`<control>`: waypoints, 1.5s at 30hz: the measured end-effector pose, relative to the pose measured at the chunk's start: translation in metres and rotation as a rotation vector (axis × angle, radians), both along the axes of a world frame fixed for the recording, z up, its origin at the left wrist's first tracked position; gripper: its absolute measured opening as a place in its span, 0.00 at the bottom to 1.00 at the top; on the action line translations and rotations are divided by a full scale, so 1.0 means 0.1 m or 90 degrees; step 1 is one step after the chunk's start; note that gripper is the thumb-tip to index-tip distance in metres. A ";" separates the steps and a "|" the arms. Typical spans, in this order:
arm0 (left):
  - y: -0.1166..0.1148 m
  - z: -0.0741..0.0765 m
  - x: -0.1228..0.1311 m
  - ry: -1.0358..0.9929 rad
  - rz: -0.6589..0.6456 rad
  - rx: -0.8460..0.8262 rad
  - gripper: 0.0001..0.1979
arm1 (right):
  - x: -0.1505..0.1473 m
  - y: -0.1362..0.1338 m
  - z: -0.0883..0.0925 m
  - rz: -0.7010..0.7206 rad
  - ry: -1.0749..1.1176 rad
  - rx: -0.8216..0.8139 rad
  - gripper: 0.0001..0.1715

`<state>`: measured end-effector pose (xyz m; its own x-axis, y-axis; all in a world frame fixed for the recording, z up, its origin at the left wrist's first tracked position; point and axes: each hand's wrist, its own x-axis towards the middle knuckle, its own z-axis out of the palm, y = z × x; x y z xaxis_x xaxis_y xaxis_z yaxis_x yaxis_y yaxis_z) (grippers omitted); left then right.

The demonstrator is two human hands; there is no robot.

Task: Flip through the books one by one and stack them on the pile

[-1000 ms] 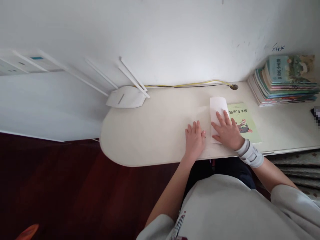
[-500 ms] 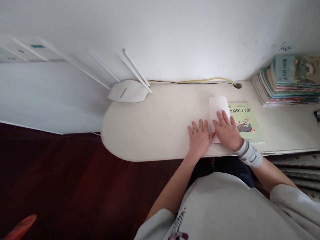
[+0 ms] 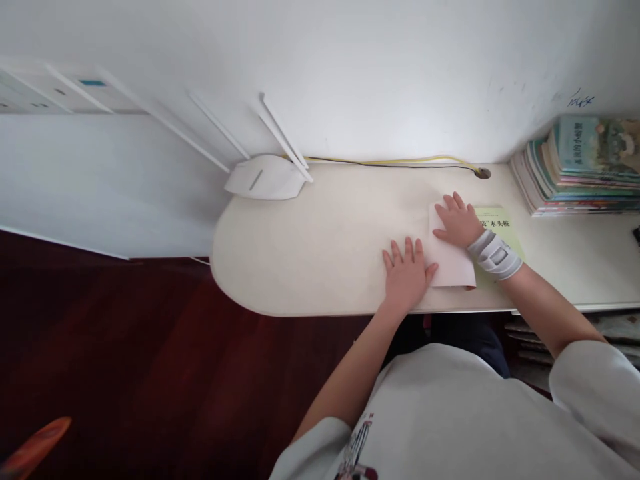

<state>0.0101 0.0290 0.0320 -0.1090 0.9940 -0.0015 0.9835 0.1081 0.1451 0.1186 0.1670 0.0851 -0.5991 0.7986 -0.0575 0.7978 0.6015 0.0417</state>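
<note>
A folded pale sheet of paper (image 3: 450, 265) lies on the desk, its right part over a light green book (image 3: 500, 217). The lower right corner of the sheet curls up a little. My right hand (image 3: 457, 221), with a grey and white band on its wrist, rests on the upper part of the sheet, fingers spread. My left hand (image 3: 406, 275) lies flat and spread on the desk, its thumb touching the sheet's left edge. My right hand and wrist hide part of the book's cover.
A white router (image 3: 267, 179) with long antennas stands at the left of the white desk (image 3: 310, 260). Yellow and black cables (image 3: 400, 162) run along the wall to a hole (image 3: 482, 173). A stack of books (image 3: 590, 173) stands at the right.
My right hand has slid up the sheet, away from my body, and uncovered its lower part. My left hand stays in nearly the same place. The view has shifted slightly.
</note>
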 end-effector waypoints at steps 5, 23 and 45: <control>0.01 0.00 0.02 -0.005 0.009 0.012 0.37 | 0.02 -0.06 -0.01 0.013 -0.005 0.009 0.31; 0.01 0.02 0.02 -0.020 0.010 0.002 0.39 | 0.02 -0.04 0.00 0.040 -0.059 -0.007 0.29; 0.02 0.09 -0.23 -0.360 0.069 0.050 0.30 | 0.10 -0.01 -0.16 -0.007 0.160 -0.028 0.29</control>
